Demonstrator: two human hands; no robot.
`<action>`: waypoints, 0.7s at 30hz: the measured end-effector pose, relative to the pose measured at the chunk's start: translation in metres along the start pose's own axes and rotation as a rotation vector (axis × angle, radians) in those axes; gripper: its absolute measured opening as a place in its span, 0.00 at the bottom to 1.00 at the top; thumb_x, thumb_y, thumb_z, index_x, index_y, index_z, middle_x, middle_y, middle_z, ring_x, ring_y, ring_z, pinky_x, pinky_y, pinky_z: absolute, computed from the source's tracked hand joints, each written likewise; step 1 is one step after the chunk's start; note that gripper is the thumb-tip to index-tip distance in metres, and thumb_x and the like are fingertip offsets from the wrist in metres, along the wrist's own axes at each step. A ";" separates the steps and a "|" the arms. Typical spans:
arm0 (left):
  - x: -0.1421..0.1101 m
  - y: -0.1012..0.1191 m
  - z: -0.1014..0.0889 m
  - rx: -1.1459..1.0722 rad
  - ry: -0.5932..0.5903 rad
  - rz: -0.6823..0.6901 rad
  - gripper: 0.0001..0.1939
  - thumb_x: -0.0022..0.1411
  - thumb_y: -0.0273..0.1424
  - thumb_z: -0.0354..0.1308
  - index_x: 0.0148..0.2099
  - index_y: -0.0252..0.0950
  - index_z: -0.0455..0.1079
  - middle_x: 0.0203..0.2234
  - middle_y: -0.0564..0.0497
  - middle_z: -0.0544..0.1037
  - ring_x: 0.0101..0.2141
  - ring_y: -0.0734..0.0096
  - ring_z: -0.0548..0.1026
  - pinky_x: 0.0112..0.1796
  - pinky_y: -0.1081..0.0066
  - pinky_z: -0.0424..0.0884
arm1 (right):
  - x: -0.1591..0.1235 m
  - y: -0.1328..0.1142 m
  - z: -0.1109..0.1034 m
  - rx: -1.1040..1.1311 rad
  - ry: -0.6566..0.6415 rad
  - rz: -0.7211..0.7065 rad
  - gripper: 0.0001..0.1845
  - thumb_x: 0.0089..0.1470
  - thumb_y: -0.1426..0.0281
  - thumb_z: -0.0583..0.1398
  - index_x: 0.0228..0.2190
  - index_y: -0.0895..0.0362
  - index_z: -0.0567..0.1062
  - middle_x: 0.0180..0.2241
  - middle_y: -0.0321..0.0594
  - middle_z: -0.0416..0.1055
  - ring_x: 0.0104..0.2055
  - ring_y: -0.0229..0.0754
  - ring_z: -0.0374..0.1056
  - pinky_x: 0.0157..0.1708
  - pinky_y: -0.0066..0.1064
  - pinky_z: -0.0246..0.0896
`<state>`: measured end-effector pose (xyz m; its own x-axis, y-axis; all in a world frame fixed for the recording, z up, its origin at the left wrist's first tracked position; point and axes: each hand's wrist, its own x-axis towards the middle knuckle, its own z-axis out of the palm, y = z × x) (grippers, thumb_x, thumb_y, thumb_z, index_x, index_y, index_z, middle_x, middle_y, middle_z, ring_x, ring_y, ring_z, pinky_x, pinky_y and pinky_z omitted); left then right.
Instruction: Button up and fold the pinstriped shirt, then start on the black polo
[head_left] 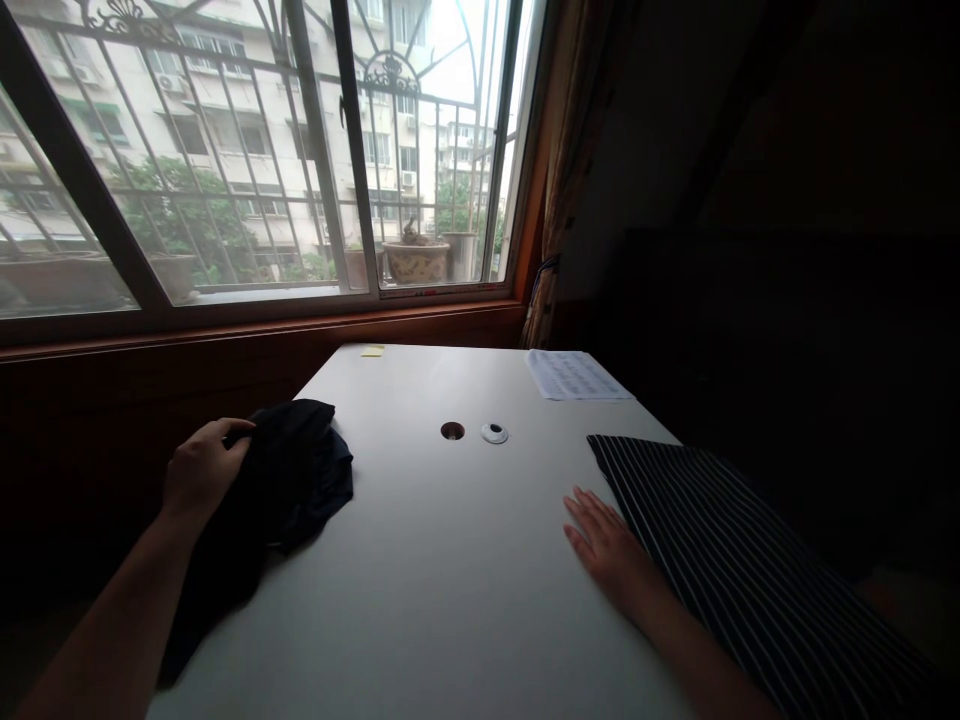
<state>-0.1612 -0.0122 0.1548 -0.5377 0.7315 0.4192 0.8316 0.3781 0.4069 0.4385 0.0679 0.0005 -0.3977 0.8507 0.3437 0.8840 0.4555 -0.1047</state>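
At the table's left edge, my left hand [206,462] pinches the upper side of a crumpled dark cloth [300,475], perhaps a garment, whose lower part hangs over the edge. My right hand [604,545] lies flat on the white table [450,580] with its fingers stretched out, holding nothing. Just to the right of it, a black cloth with thin white stripes [720,530] is spread along the right side of the table. How that striped cloth ends at the lower right is lost in the dark.
A round cable hole [452,431] and its loose white cover [494,433] are mid-table. Printed papers [577,375] lie at the far right corner, a yellow sticky note [372,351] at the far left. Beyond the table is a barred window [262,150] with a curtain [559,200].
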 end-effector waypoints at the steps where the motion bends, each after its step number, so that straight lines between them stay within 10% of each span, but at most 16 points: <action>1: 0.000 0.006 -0.002 -0.058 0.033 0.039 0.15 0.59 0.37 0.58 0.46 0.39 0.75 0.39 0.48 0.78 0.38 0.55 0.76 0.38 0.62 0.72 | 0.000 0.000 0.000 -0.001 0.000 -0.004 0.28 0.66 0.58 0.48 0.59 0.59 0.69 0.64 0.51 0.61 0.67 0.55 0.55 0.63 0.52 0.54; 9: -0.049 0.120 0.015 -0.505 0.097 0.603 0.07 0.65 0.34 0.57 0.40 0.38 0.75 0.35 0.49 0.76 0.37 0.66 0.76 0.41 0.68 0.72 | 0.000 0.001 0.000 0.008 0.030 -0.024 0.27 0.66 0.59 0.48 0.59 0.57 0.70 0.63 0.51 0.63 0.66 0.56 0.57 0.62 0.53 0.56; 15: -0.156 0.206 0.054 -0.716 -0.453 1.110 0.11 0.70 0.29 0.51 0.50 0.38 0.74 0.40 0.45 0.78 0.41 0.65 0.75 0.43 0.68 0.73 | -0.001 0.003 -0.001 0.018 0.027 -0.032 0.27 0.66 0.59 0.49 0.59 0.58 0.69 0.63 0.50 0.64 0.66 0.56 0.57 0.62 0.54 0.56; 17: -0.187 0.217 0.059 -0.657 -0.713 1.324 0.17 0.71 0.30 0.51 0.60 0.41 0.68 0.51 0.45 0.76 0.49 0.64 0.74 0.50 0.66 0.72 | -0.001 0.001 -0.004 0.026 0.024 -0.039 0.26 0.66 0.60 0.49 0.60 0.58 0.68 0.62 0.50 0.64 0.66 0.56 0.57 0.63 0.53 0.55; 21: -0.214 0.212 0.055 -0.622 -0.798 1.415 0.23 0.68 0.37 0.57 0.64 0.43 0.64 0.62 0.46 0.67 0.57 0.58 0.70 0.60 0.60 0.65 | 0.000 -0.005 -0.014 0.084 0.030 -0.062 0.25 0.66 0.63 0.51 0.60 0.57 0.67 0.61 0.49 0.66 0.65 0.54 0.58 0.63 0.52 0.56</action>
<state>0.1377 -0.0575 0.1071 0.8520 0.4254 0.3052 0.2827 -0.8645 0.4157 0.4378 0.0622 0.0144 -0.4427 0.8124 0.3796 0.8335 0.5289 -0.1597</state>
